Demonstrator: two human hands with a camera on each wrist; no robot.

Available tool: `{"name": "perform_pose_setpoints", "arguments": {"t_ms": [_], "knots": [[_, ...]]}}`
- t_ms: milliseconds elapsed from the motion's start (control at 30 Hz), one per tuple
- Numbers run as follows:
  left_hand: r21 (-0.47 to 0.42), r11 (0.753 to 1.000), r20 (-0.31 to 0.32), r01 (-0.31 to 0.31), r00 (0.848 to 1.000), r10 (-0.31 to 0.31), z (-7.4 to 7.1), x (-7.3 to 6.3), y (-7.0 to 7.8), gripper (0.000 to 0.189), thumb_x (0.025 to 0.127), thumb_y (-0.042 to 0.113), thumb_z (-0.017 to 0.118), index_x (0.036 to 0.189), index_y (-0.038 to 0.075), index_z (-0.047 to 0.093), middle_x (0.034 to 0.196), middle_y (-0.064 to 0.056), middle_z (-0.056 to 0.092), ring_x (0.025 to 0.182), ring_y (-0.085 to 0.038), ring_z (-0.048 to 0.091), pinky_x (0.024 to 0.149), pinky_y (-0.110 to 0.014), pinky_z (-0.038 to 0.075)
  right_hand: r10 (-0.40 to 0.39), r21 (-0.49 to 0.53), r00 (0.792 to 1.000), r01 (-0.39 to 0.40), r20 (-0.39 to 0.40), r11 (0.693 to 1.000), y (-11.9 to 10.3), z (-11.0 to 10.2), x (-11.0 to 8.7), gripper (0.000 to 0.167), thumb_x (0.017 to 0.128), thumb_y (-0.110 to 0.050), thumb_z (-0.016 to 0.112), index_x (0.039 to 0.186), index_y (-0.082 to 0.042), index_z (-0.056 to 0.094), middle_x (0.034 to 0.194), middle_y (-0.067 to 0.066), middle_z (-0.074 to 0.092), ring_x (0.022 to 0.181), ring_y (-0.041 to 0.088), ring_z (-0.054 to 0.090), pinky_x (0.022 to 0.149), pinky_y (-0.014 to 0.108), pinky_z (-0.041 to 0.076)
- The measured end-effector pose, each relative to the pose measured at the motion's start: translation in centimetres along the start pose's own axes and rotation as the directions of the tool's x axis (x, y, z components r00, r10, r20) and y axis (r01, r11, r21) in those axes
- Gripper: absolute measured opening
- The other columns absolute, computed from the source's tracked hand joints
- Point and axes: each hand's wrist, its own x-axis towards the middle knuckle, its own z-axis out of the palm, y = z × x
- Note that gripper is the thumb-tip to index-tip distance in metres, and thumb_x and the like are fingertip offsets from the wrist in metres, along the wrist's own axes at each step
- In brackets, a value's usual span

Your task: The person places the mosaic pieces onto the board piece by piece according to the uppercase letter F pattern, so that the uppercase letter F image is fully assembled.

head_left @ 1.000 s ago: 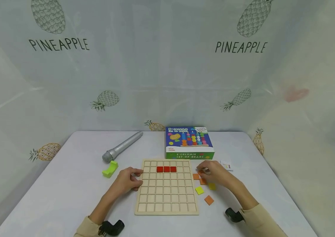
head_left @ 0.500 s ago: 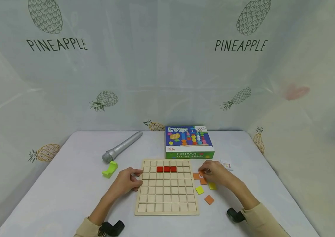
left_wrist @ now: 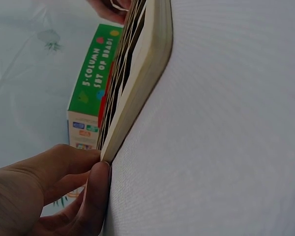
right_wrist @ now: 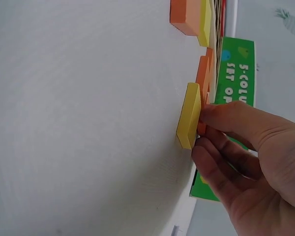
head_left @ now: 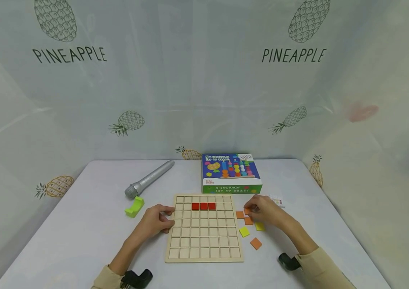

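Note:
A wooden grid board (head_left: 204, 230) lies on the white table, with three red square tiles (head_left: 203, 206) side by side in its second row from the back. My left hand (head_left: 153, 218) touches the board's left edge, index finger and thumb set apart along it. To the right of the board, my right hand (head_left: 266, 210) pinches an orange square tile (head_left: 246, 210) low over the table. Close by are two more orange tiles (head_left: 239, 215) and a yellow tile (right_wrist: 189, 117). Nearer the front lie another yellow tile (head_left: 244, 232) and an orange one (head_left: 256, 243).
A bead set box (head_left: 231, 173) stands behind the board. At the back left lies a silver microphone (head_left: 149, 179), with a curved light green block (head_left: 134, 207) in front of it. A small white printed card (head_left: 277, 201) is partly behind my right hand.
My right hand has moved slightly to the right, its fingertips closing on the orange tile. My left hand has stayed at the board's edge.

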Motion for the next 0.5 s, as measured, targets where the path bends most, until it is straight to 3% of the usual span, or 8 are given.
{"name": "perform_pose_setpoints", "arguments": {"t_ms": [300, 500], "knots": [[-0.005, 1.000, -0.007, 0.016, 1.000, -0.016, 0.09, -0.24, 0.06, 0.044, 0.080, 0.003, 0.076, 0.122, -0.003, 0.065, 0.108, -0.019, 0.064, 0.064, -0.009, 0.067, 0.053, -0.022, 0.059, 0.032, 0.009, 0.999, -0.032, 0.015, 0.999, 0.19, -0.06, 0.08, 0.019, 0.084, -0.009, 0.075, 0.102, -0.004, 0.073, 0.093, 0.001, 0.067, 0.082, 0.012, 0.059, 0.068, 0.019, 0.054], [0.006, 1.000, -0.009, 0.024, 1.000, -0.024, 0.09, -0.08, -0.04, 0.045, 0.080, 0.004, 0.076, 0.123, -0.002, 0.065, 0.109, -0.018, 0.064, 0.065, -0.011, 0.067, 0.053, -0.021, 0.058, 0.012, 0.016, 1.000, -0.012, 0.002, 1.000, 0.08, -0.20, 0.14, 0.019, 0.084, -0.011, 0.076, 0.102, -0.005, 0.073, 0.093, 0.001, 0.068, 0.083, 0.011, 0.060, 0.069, 0.020, 0.056]]}}
